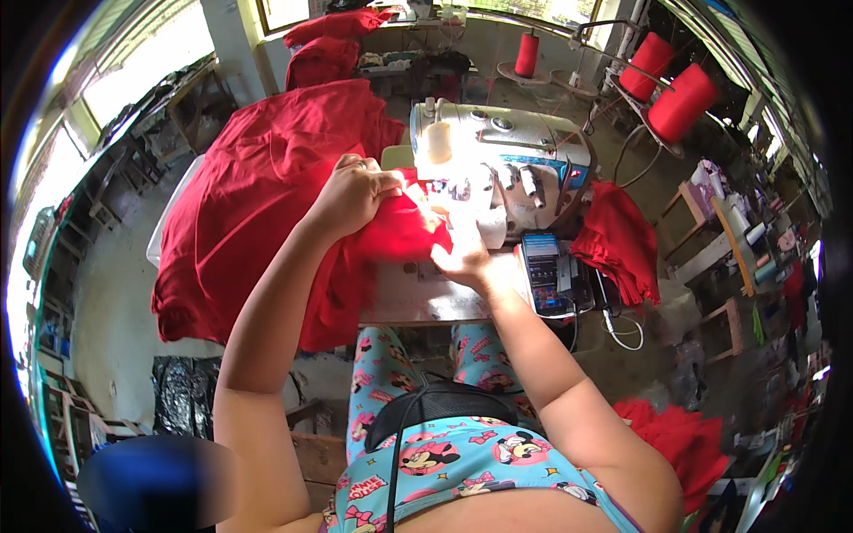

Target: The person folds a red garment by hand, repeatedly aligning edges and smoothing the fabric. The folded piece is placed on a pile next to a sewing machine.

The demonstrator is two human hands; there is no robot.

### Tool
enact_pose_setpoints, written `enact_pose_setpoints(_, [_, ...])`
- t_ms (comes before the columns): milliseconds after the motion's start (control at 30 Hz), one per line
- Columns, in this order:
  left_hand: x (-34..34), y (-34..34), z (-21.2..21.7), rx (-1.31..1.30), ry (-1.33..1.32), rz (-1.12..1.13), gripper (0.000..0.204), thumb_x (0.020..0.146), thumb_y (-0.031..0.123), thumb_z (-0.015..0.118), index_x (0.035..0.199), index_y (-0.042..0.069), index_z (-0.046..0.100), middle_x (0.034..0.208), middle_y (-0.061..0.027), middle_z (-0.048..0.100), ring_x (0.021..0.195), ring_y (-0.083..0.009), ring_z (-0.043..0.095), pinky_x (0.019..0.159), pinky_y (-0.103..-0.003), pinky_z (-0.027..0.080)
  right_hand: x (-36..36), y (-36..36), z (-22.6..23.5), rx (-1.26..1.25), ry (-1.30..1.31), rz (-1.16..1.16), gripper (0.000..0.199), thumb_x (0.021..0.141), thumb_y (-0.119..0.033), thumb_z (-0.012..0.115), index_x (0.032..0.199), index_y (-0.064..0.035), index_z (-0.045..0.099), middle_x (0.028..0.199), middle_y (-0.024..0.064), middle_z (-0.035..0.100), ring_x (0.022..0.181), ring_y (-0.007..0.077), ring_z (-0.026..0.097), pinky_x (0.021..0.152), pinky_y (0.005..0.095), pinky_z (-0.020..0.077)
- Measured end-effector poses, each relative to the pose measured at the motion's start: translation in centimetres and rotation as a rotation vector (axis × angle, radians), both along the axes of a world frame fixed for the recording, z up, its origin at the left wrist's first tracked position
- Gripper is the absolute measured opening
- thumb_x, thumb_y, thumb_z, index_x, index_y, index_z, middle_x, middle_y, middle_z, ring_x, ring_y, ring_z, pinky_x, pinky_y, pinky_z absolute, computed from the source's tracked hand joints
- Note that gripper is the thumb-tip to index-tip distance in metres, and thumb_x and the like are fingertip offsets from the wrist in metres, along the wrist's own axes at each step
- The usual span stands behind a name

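My left hand (351, 197) is closed on red fabric (404, 226) at the left side of a white sewing machine (533, 133). The same piece stretches across to my right hand (464, 253), whose thumb and fingers grip its right edge close to the machine's front. Strong glare around the needle area washes out my right fingertips and hides where the cloth meets the presser foot. A large heap of red cloth (267, 178) lies left of the machine, beside and beneath my left forearm.
Red thread cones (682, 102) stand on a rack behind the machine. Right of it are a phone (544, 275) with a white cable (626, 342) and bunched red cloth (619, 244) over the table edge. A black plastic bag (185, 393) lies on the floor at left.
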State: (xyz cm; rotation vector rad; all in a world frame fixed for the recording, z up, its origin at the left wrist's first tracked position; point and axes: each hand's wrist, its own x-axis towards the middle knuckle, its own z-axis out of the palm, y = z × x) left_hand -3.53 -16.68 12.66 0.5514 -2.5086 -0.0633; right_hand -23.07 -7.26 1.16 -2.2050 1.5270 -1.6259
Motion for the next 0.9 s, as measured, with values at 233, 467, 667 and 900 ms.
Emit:
enact_pose_setpoints(233, [-2.2,3.7,3.5,-0.088,0.141,0.066,0.013,0.083,0.017,0.063,0.094,0.009,0.063,0.086,-0.0098,0.062,0.089,-0.0243,0.057,0.091,-0.04,0.039,0.6,-2.8,-1.8,0.012,-0.245,-0.079,0.034,0.072,-0.001,0.068,0.106,-0.0014,0.063,0.089,0.0128,0.068,0.085,0.0195,0.066,0.076,0.0281,0.0521])
enact_pose_setpoints(467, [0.0,8.5,-3.6,-0.197,-0.001,0.62,0.087,0.075,0.024,0.073,0.142,0.002,0.023,0.143,-0.0204,0.031,0.117,-0.0356,0.046,0.097,-0.046,0.038,5.0,0.9,6.9,-0.513,-0.046,-0.146,0.024,0.067,-0.015,0.073,0.09,-0.0132,0.065,0.077,0.0009,0.063,0.072,0.0207,0.059,0.067,0.0348,0.046])
enact_pose_setpoints(667, [-3.1,9.3,-5.9,-0.194,0.786,0.276,0.062,0.071,0.017,0.074,0.122,0.002,0.042,0.111,-0.014,0.051,0.099,-0.0325,0.052,0.085,-0.04,0.042,6.3,3.5,8.7,-0.439,-0.231,-0.081,0.033,0.067,0.001,0.068,0.097,-0.0054,0.056,0.089,0.0101,0.059,0.082,0.0261,0.059,0.075,0.0344,0.0465])
enact_pose_setpoints(900, [-0.5,6.5,-1.3,0.005,0.612,0.341,0.007,0.078,0.002,0.06,0.083,0.003,0.064,0.084,-0.0136,0.066,0.079,-0.0322,0.065,0.068,-0.037,0.052,3.6,4.6,8.4,0.241,-0.193,0.187,0.02,0.085,-0.015,0.062,0.1,-0.0033,0.054,0.088,0.0111,0.058,0.085,0.0255,0.055,0.081,0.0344,0.0433])
